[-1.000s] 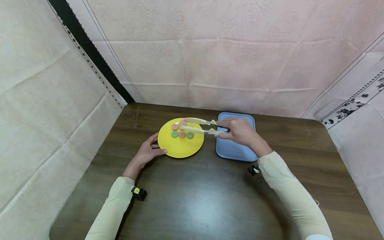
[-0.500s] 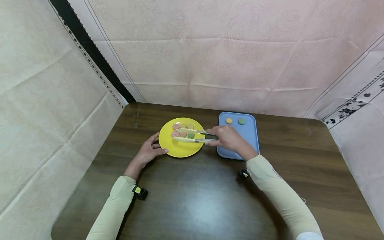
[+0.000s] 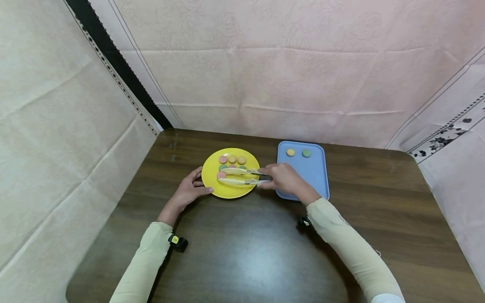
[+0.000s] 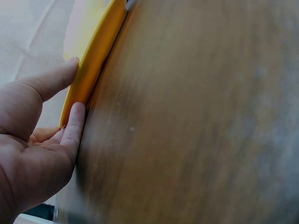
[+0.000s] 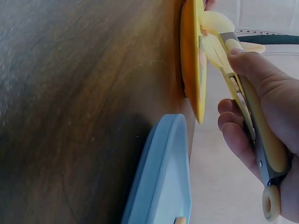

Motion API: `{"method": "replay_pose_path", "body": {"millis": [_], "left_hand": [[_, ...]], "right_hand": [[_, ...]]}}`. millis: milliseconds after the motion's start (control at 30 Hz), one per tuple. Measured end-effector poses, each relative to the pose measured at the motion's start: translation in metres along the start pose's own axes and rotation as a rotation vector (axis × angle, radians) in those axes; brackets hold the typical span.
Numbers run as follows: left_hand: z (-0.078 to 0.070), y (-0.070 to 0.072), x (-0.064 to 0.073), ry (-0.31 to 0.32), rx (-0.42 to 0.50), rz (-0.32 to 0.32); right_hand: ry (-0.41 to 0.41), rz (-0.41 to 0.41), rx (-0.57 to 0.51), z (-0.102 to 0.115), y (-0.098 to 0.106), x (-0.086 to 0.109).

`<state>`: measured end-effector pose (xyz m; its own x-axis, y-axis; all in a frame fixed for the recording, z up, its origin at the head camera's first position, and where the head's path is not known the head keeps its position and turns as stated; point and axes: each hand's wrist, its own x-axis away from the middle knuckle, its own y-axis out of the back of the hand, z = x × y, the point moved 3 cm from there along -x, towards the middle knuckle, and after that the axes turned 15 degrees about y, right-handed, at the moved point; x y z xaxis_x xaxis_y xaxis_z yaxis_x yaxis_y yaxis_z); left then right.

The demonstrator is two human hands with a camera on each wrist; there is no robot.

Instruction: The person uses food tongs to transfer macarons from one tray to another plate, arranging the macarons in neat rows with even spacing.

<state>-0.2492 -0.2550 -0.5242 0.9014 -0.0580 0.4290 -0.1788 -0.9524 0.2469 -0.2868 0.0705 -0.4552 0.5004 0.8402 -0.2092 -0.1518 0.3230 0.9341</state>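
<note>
My left hand (image 3: pixel 189 189) holds the rim of a yellow plate (image 3: pixel 231 191) at its left side. In the left wrist view the thumb lies on the rim and the fingers are against the plate's outer edge. Pink, yellow and green macarons sit on the plate. My right hand (image 3: pixel 282 179) grips cream-and-grey tongs (image 3: pixel 236 182) over the plate, also seen as tongs (image 5: pixel 261 126) in the right wrist view. The tong arms are spread, with a pink macaron (image 3: pixel 221 175) between their tips; whether they touch it I cannot tell. Other macarons are partly hidden behind the upper arm.
Right of the plate is a blue tray (image 3: pixel 316 172) with a yellow macaron (image 3: pixel 290 152) and a green macaron (image 3: pixel 306 153) near its far edge. Both stand on a brown wooden table (image 3: pixel 242 244). Pale patterned cloth (image 3: pixel 284 84) hangs behind the table.
My right hand has moved left and nearer with the tongs, from over the tray to the plate. The tray's two macarons have come into sight. My left hand stays at the plate.
</note>
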Motion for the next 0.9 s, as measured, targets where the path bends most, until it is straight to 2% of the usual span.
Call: {"method": "replay_pose_path", "body": {"millis": [400,567,700,900], "left_hand": [[0.002,0.002,-0.002,-0.005,-0.009,-0.010],[0.000,0.000,-0.004,0.007,-0.006,0.001],[-0.006,-0.001,0.000,0.023,-0.001,0.014],[-0.021,-0.001,0.017,0.015,-0.004,0.017]], "right_hand": [[-0.002,0.007,0.019,-0.005,-0.008,-0.001],[-0.006,-0.011,0.007,-0.007,-0.007,0.004],[-0.006,-0.049,-0.006,-0.006,0.007,0.015],[-0.004,-0.122,0.032,-0.007,0.044,0.034]]}}
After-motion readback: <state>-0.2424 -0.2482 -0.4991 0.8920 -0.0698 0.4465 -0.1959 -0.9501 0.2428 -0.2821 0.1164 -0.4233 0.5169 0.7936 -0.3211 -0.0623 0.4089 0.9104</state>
